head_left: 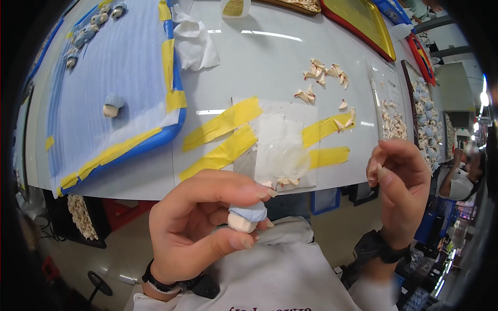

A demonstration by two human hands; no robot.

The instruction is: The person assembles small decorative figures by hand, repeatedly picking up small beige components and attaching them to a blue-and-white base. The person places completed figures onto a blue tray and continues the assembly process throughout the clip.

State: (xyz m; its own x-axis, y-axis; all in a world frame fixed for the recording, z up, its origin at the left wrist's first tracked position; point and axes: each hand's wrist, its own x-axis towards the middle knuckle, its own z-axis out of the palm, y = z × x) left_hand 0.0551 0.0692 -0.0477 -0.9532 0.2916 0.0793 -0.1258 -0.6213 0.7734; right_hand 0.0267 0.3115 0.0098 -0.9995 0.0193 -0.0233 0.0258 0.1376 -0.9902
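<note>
A wide gap here between our left hand [189, 228] and our right hand [404, 181], with a round translucent plastic dish [285, 158] sitting at its far side! On our left, the blue raised-rim tray [161, 142] stands in the way. Farther out, we've a smooth lane of white counter [259, 67] between crumpled white tissue [197, 46] and scattered cream, red-tipped pieces [317, 71], a translucent bottle [234, 7] capping its far end.
</note>
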